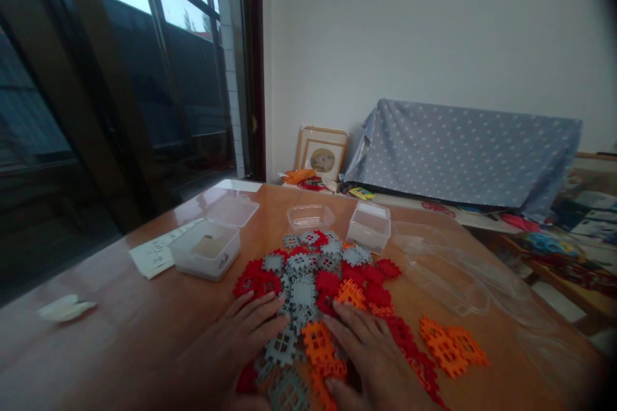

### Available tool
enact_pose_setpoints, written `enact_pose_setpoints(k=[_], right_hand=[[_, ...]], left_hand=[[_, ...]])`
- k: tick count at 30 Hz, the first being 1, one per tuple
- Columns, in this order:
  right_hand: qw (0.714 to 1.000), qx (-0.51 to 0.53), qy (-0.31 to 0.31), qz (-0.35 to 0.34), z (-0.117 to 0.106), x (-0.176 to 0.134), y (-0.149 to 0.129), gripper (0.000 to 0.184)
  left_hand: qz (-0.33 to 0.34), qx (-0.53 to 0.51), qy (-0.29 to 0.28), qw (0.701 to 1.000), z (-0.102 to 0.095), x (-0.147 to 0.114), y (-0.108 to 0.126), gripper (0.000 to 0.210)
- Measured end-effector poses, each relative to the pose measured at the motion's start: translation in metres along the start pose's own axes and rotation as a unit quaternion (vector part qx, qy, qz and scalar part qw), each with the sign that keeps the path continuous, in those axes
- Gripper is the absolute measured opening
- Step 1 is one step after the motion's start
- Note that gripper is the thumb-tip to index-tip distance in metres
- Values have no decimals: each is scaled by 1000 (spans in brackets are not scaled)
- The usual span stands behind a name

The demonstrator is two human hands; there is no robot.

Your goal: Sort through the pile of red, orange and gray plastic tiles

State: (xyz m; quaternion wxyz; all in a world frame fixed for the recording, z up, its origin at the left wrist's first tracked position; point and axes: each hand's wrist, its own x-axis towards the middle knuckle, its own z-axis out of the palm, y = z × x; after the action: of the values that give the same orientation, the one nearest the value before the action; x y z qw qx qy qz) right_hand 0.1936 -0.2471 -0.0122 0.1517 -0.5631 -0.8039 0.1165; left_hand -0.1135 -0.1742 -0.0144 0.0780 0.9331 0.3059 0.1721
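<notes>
A heap of flat interlocking plastic building tiles, with grey tiles (303,291), red tiles (328,282) and orange tiles (318,343), spreads over the table in front of me. My left hand (236,337) rests on the heap's left side, fingers stretched out over red and grey tiles. On the right side lies my right hand (369,347), its fingers apart, touching red and orange tiles. Neither hand grips a tile that I can see. A small group of orange tiles (450,343) lies apart, to the right of my right hand.
Behind the heap stand a shallow clear tray (311,217) and a clear box (369,228). An open lidded box (207,250) sits on a paper sheet (149,257) at left. Clear plastic containers (448,276) lie at right, a crumpled tissue (66,308) far left on the table (120,334).
</notes>
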Motion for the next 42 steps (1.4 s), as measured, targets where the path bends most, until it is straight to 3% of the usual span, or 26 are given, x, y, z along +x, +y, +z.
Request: enact_pose_setpoints(k=[4, 6, 12, 15, 18, 20, 23, 29, 33, 36, 39, 42], right_hand=[[996, 12, 87, 10, -10, 11, 2, 48], [992, 13, 124, 22, -14, 13, 11, 41], [963, -7, 216, 159, -28, -23, 63, 45], [956, -9, 194, 218, -28, -57, 84, 70], [978, -26, 104, 180, -19, -76, 88, 90], [988, -44, 61, 135, -10, -73, 81, 93], [990, -59, 62, 109, 1, -53, 68, 85], [984, -22, 143, 105, 8, -7, 57, 58], [980, 11, 176, 94, 8, 13, 48, 48], [981, 35, 173, 80, 3, 16, 39, 48], [988, 33, 140, 58, -8, 2, 33, 52], [997, 8, 67, 37, -13, -15, 30, 73]], left_hand=[[-4, 4, -15, 1000, -8, 29, -6, 57], [-19, 2, 3, 1000, -10, 42, -7, 45], [-132, 1, 130, 983, -9, 52, -32, 45], [-200, 10, 136, 970, -3, 45, -55, 61], [-236, -6, 77, 969, 5, 42, -64, 82], [-234, -24, 43, 971, 8, 45, -59, 90], [-202, -42, 37, 978, 10, 55, -43, 84], [-146, -73, 148, 975, 13, 73, -14, 36], [-111, -88, 150, 979, 2, 76, -5, 35], [-100, -25, 176, 979, -17, 72, -10, 40], [-145, 102, 241, 954, -40, 62, -27, 39], [-239, 199, 271, 911, -56, 48, -51, 35]])
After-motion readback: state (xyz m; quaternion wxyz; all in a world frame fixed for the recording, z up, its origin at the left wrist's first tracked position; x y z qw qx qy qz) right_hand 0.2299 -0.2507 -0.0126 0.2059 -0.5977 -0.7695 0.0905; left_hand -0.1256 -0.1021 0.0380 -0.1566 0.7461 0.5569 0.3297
